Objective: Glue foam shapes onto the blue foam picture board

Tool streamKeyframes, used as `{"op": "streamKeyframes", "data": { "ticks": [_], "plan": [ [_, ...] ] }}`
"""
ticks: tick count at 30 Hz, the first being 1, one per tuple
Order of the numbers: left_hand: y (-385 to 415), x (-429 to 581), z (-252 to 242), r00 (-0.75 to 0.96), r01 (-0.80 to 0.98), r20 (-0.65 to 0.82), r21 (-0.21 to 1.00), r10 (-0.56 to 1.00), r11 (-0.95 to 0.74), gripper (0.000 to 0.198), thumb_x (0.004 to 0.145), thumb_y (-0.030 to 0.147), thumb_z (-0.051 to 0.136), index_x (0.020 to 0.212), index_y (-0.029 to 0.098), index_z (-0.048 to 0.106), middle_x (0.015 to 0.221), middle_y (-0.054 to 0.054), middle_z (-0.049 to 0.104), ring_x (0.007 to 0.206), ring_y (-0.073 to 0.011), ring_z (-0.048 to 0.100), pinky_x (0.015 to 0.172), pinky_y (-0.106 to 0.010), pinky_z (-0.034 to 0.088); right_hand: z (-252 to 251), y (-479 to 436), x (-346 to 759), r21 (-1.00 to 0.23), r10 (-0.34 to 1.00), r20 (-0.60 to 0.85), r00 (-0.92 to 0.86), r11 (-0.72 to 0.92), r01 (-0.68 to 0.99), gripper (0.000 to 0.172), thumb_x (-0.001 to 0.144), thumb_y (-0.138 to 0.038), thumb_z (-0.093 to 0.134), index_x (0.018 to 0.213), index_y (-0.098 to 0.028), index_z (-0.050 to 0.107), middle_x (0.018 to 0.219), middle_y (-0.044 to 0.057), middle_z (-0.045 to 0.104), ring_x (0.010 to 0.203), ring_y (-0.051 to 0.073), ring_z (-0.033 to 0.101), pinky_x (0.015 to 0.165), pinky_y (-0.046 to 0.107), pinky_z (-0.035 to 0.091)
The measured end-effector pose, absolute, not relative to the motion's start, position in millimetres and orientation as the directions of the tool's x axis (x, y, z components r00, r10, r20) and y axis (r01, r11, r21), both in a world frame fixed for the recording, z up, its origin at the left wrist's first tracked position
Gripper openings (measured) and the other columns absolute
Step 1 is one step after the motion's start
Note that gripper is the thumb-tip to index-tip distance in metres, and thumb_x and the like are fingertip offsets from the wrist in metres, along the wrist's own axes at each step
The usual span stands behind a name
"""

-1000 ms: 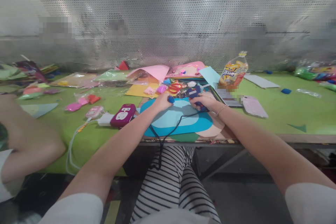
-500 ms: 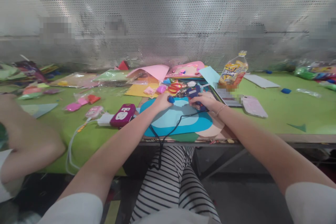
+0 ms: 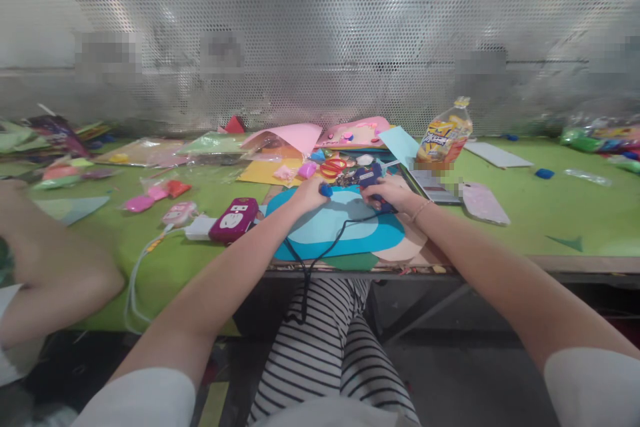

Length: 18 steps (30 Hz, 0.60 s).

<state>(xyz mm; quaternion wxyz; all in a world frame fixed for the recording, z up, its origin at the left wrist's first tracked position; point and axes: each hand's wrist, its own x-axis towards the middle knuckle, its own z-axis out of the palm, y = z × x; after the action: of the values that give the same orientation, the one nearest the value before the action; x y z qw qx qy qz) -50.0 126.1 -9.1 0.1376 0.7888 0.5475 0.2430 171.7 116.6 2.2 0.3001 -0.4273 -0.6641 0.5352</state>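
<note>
My left hand point(image 3: 311, 196) is closed on a small dark blue lump point(image 3: 327, 190) between thumb and fingers, over the far left part of the blue paper sheet point(image 3: 385, 235). A paler blue rounded shape point(image 3: 325, 223) lies on that sheet. To the right, my right hand point(image 3: 393, 193) grips a dark blue glue gun point(image 3: 369, 175), with a whitish glue stick point(image 3: 391, 163) poking out of it. The gun's black cord point(image 3: 341, 235) runs across the paper and over the table's front edge. Red scissors point(image 3: 333, 167) lie just beyond my hands.
At the left are a purple power socket box point(image 3: 235, 220) and a white cable point(image 3: 133, 287). A phone point(image 3: 485, 203), a tablet point(image 3: 434, 187) and a snack bag point(image 3: 445, 133) lie right. A person's arm point(image 3: 55, 267) rests far left. A perforated metal panel point(image 3: 320, 47) stands behind.
</note>
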Motion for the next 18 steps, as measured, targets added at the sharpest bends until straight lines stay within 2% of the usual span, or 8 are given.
{"op": "streamKeyframes", "data": {
  "ticks": [18],
  "plan": [
    [124.6, -49.2, -7.0, 0.287, 0.817, 0.216, 0.453, 0.933, -0.356, 0.014, 0.064, 0.019, 0.062, 0.077, 0.016, 0.06, 0.077, -0.005, 0.062, 0.075, -0.0201, 0.058, 0.066, -0.028, 0.041, -0.4, 118.2, 172.0, -0.962, 0.898, -0.083, -0.431, 0.04, 0.268, 0.02, 0.061, -0.025, 0.059, 0.046, -0.017, 0.049, 0.037, -0.002, 0.046, 0.035, 0.008, 0.041, 0.037, 0.022, 0.031]
  ]
}}
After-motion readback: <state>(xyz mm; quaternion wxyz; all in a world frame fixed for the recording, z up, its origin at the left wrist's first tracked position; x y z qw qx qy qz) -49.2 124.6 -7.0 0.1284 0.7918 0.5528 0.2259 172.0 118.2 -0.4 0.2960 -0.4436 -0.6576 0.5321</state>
